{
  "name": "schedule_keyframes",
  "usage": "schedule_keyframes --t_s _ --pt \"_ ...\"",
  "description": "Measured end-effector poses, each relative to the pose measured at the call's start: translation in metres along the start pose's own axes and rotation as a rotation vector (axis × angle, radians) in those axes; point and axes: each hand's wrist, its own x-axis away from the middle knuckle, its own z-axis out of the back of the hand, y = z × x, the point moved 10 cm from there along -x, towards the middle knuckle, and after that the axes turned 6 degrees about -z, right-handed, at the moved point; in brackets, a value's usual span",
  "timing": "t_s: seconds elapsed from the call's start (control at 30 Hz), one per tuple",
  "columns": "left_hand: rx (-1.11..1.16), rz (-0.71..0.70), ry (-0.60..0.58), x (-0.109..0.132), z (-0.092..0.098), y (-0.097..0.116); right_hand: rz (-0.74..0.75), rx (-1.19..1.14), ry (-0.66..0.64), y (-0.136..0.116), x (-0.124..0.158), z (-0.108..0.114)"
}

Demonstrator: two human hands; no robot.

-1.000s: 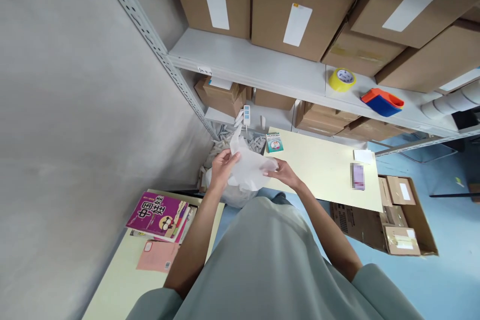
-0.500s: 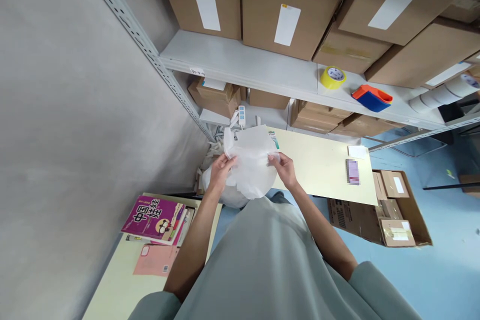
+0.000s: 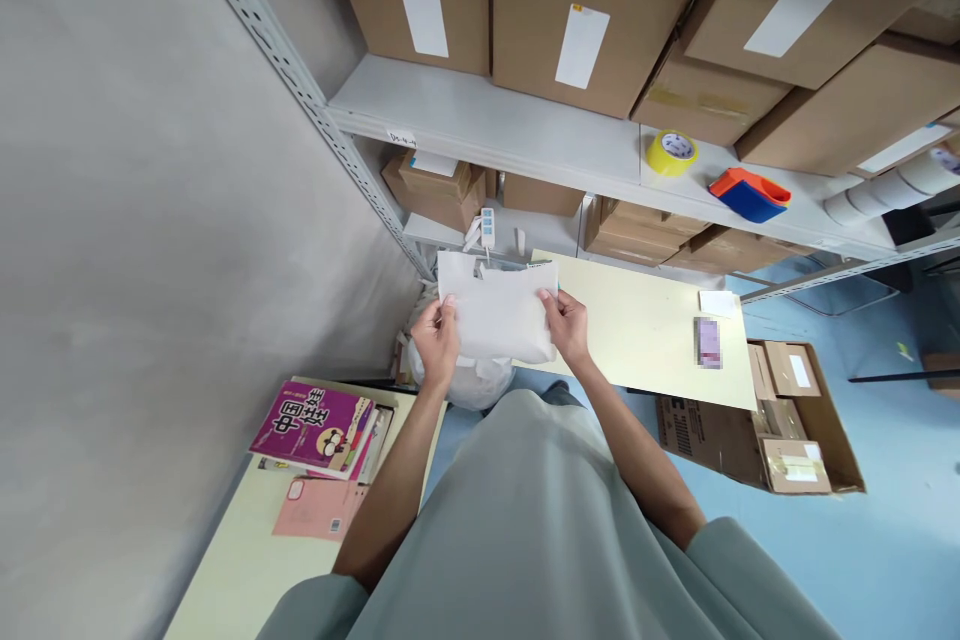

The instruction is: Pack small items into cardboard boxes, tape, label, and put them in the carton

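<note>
A thin white plastic bag (image 3: 499, 315) hangs between my hands, spread nearly flat, with a small notch along its top edge. My left hand (image 3: 438, 335) pinches its left side, thumb on top. My right hand (image 3: 568, 325) grips the right side the same way. The fingers behind the bag are partly hidden. Below the bag, a bulging whitish bag (image 3: 480, 386) sits low by the table's end. The cream tabletop (image 3: 637, 320) lies behind and right of the bag.
A grey shelf (image 3: 480, 110) with cardboard boxes (image 3: 585, 20) spans the front, holding yellow tape (image 3: 671, 153) and an orange-blue tape dispenser (image 3: 750, 194). A power strip (image 3: 487, 227) lies beyond the bag. Books (image 3: 311, 428) are at left; an open carton (image 3: 832, 420) stands right.
The bag has gone from loose and billowing, with a part sticking up at its left, to flatter and straighter between my hands. Both hands keep hold of its sides.
</note>
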Motion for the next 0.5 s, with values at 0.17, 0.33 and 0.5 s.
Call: schedule_keyframes --t_s 0.17,0.33,0.5 --pt "-0.007 -0.024 -0.026 -0.002 0.004 0.011 0.011 0.040 -0.021 -0.006 0.004 -0.001" --pt "0.019 0.026 -0.005 0.004 0.004 0.012 -0.021 -0.008 -0.063 -0.004 0.003 0.009" --pt "0.104 0.085 0.145 -0.003 0.006 0.006 0.033 -0.123 -0.482 -0.012 0.016 -0.014"
